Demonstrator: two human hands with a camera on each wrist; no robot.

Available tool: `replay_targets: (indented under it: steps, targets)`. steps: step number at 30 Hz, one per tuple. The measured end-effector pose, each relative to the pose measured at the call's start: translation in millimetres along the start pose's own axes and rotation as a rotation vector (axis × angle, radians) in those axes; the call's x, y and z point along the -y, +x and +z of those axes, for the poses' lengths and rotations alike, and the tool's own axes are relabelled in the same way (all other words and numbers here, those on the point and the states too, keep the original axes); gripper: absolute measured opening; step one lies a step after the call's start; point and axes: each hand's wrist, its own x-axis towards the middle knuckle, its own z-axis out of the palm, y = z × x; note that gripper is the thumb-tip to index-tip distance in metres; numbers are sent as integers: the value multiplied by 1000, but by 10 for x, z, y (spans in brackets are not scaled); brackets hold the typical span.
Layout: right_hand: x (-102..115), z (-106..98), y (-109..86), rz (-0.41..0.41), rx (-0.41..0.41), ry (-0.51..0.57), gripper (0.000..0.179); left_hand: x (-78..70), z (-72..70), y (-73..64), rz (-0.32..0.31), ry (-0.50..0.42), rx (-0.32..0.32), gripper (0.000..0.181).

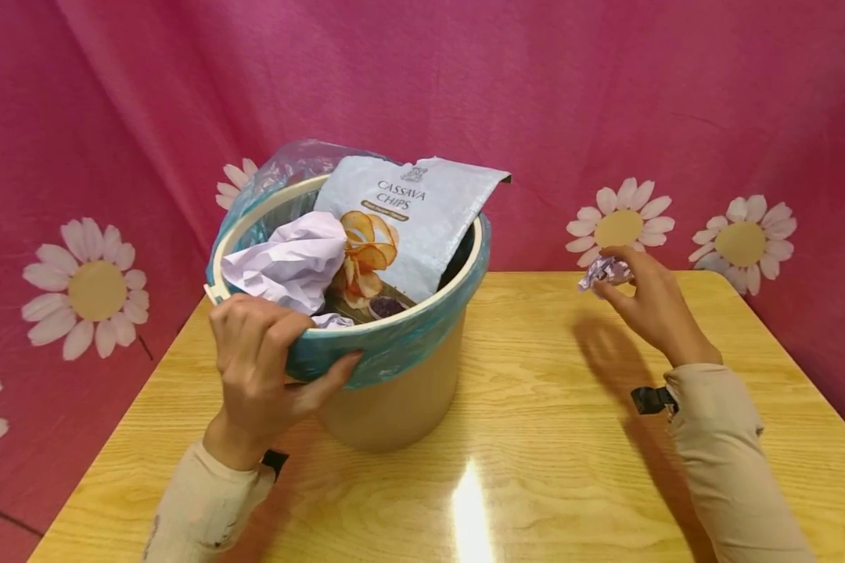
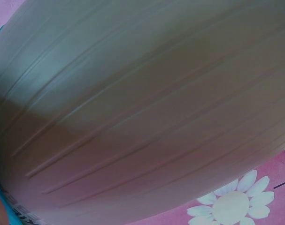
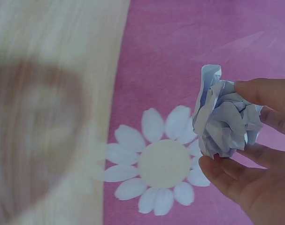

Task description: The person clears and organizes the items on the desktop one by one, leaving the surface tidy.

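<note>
At the near left of the rim, my left hand [image 1: 260, 379] grips the waste bin [image 1: 401, 407] through its blue plastic liner [image 1: 387, 360]. The bin is tilted; its ribbed side [image 2: 147, 117] fills most of the left wrist view. Inside the bin lie a large crumpled sheet of paper [image 1: 292, 258] and a white cassava chips bag [image 1: 422, 227], whose top sticks out past the rim. Off to the right, my right hand [image 1: 655, 305] pinches a small crumpled paper ball [image 3: 227, 119] between thumb and fingers, held above the table's far part.
The bin stands on a wooden table [image 1: 535, 438], left of the middle. A pink cloth [image 1: 535, 94] with printed daisies [image 1: 618, 227] hangs behind and beside the table. Each wrist carries a small black camera mount [image 1: 651, 399].
</note>
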Motion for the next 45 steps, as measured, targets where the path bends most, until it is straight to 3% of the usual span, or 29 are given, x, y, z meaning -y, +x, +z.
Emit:
replay_targets:
  steps: [15,30,45]
  targets:
    - [287,-191,42,-60,-84,-13,48,17,-10,9,1,9,7,49]
    - [486,-288,63,-121,-135,-37,49,28,-13,16,8,37,-25,47]
    - [841,-403,-27,-163,-179,1,53,-59,9,58,-8,50,-2,46]
